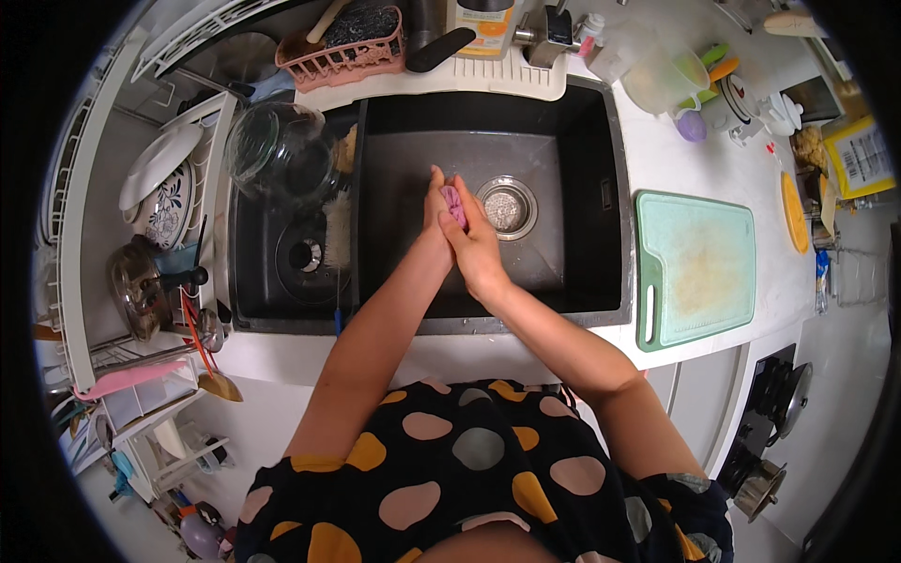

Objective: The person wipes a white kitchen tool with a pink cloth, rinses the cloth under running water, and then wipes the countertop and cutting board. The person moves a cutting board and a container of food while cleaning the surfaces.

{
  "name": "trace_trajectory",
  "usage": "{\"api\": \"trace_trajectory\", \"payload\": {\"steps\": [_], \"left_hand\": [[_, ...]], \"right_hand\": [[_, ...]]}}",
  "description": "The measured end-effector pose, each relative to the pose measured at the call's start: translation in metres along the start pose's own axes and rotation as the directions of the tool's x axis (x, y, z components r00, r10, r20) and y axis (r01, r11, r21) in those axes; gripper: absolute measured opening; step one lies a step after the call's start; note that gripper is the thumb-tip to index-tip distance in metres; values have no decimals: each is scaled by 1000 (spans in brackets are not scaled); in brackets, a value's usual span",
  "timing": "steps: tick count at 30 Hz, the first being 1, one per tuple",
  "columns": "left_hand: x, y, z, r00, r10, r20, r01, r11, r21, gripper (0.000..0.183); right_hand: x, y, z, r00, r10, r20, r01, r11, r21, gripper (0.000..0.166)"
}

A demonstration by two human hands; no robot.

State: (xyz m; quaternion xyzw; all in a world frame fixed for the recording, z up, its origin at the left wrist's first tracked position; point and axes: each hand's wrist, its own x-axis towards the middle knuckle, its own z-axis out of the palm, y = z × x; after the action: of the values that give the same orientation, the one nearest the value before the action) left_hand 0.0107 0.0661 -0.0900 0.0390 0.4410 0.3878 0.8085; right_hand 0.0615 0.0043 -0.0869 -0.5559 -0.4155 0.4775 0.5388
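Observation:
A crumpled pink cloth [454, 205] is pressed between my two hands, above the large basin of a black double sink [415, 155]. On its left side lies my left hand [438, 214], its fingers pointing to the far side of the sink. My right hand [477, 236] wraps the cloth from the right, its thumb across the near end. Just right of my hands is the metal drain strainer [506, 207]. The palms and part of the cloth are hidden.
Left, the small basin holds clear glass bowls [281, 151] and a bottle brush [338, 232], beside a dish rack [211, 162]. A green cutting board [697, 267] lies right of the sink. Behind stand a black faucet [440, 49], a pink sponge basket [345, 53] and a soap bottle [486, 32].

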Motion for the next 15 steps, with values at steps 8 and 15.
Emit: {"api": "trace_trajectory", "payload": {"steps": [8,15], "left_hand": [[-2,-13,7,995,19,102,-17,1000,-13,60],[-13,-16,-4,990,60,131,-69,996,64,54]], "right_hand": [[32,-9,-28,978,210,-16,-161,794,586,21],[35,-6,-33,908,406,102,-382,705,598,21]]}}
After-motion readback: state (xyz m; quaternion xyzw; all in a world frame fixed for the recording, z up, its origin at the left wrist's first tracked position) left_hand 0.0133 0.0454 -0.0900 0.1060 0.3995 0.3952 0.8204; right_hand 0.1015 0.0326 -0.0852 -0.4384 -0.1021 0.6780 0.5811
